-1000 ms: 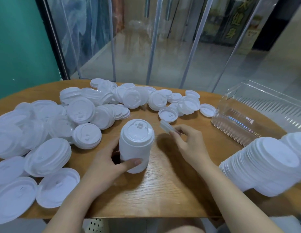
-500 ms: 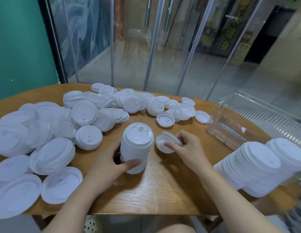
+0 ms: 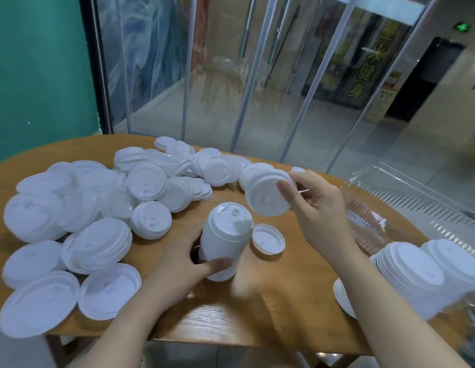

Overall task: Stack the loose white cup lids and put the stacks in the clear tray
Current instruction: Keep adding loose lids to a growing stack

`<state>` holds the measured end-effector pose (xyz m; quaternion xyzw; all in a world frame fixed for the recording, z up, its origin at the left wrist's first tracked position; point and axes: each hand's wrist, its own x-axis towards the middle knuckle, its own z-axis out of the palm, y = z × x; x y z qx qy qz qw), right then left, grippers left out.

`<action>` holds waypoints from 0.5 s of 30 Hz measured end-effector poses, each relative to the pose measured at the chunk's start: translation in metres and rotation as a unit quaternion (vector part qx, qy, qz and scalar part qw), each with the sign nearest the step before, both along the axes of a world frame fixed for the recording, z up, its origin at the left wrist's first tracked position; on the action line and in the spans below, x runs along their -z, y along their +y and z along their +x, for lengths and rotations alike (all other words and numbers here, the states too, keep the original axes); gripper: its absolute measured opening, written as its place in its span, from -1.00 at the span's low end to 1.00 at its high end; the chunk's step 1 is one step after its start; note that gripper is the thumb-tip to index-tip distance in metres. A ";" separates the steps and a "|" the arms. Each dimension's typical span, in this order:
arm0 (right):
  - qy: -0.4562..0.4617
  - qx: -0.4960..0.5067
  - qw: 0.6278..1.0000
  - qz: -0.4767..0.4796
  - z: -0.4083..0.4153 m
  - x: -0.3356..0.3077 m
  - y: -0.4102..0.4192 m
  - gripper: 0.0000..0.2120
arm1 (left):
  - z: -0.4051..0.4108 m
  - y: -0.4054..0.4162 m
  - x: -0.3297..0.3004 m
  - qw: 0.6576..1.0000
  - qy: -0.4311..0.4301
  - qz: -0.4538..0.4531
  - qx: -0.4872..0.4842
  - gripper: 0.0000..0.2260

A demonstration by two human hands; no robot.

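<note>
Writing first: we see gold Chinese characters on the dark sign (image 3: 356, 73) beyond the glass, the lowest two looking like 健身, the rest too blurred to read; a green lit sign (image 3: 462, 27) glows above the dark doorway, unreadable. No print legible on the lids.

Our left hand (image 3: 178, 269) is wrapped round an upright stack of lids (image 3: 225, 241) standing on the wooden table (image 3: 257, 309), thumb across its front near the base. The top lid shows a sip tab. Our right hand (image 3: 318, 208) is lifted above the table, pinching a short held stack (image 3: 268, 193) tilted on edge, thumb on its face, fingers behind.

One single lid (image 3: 268, 239) lies underside up just beside the upright stack. A big heap of loose lids (image 3: 103, 203), all plain white with raised rims, covers the table's left and far side. The clear tray (image 3: 417, 205), ribbed walls, sits at right. Two leaning finished stacks (image 3: 427, 277) lie near its front end; whether inside it we cannot tell.
</note>
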<state>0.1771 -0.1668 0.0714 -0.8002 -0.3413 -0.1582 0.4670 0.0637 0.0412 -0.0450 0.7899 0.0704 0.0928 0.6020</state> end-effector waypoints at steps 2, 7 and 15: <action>-0.002 -0.015 1.000 -0.019 -0.002 -0.006 0.005 -0.72 | -0.001 0.001 -0.001 1.000 0.001 0.002 0.002 -0.40; 0.047 -0.059 0.994 -0.084 -0.007 -0.005 0.019 -0.58 | -0.002 0.001 -0.003 1.000 -0.001 0.006 0.009 -0.42; 0.145 -0.045 0.982 -0.114 0.004 0.021 0.034 -0.65 | -0.002 0.001 -0.003 1.000 0.002 -0.005 0.009 -0.38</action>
